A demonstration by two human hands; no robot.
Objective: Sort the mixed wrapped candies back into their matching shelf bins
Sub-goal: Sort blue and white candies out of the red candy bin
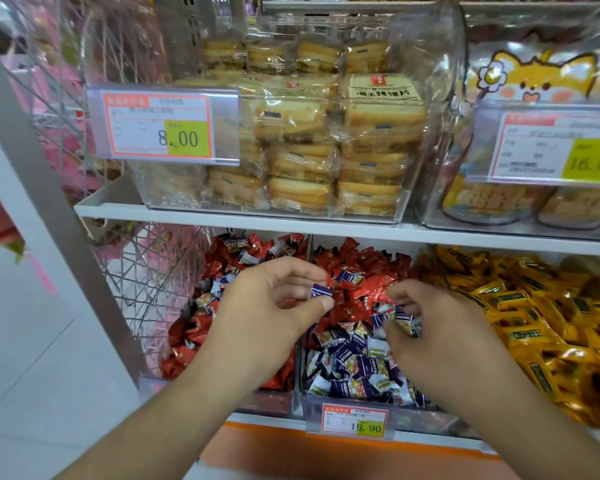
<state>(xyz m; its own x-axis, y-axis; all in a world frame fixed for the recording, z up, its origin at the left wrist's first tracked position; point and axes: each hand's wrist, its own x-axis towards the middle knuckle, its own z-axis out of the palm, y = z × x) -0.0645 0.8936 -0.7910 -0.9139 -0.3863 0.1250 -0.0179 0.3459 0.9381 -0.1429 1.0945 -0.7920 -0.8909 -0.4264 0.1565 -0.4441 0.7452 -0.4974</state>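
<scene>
Wire rack: seen left of the middle bin, beyond the left bin, with pink packaging behind its mesh.
Left bin: set directly left of the middle bin, filled mostly with red candies; some blue-and-white pieces are mixed in toward its back.
Left hand: held over the divider between the left bin and the middle bin. A blue-and-white candy is pinched between thumb and forefinger; the remaining fingers are loosely curled.
Middle bin: blue-and-white candies are heaped at its front, red ones piled at its back. A price tag reading 19.90 is clipped to its front edge.
Right hand: lowered into the right side of the middle bin, fingers bent down onto the pile. A few blue-and-white wrappers are gathered between thumb and fingertips.
Right bin: placed right of the middle bin, packed with yellow candies.
Upper shelf: fixed above the middle bin. A clear tub of wrapped biscuits is stood on it, tagged 8.00; further right, a second clear tub is shown with a cartoon-printed bag and a tag reading 16.80.
</scene>
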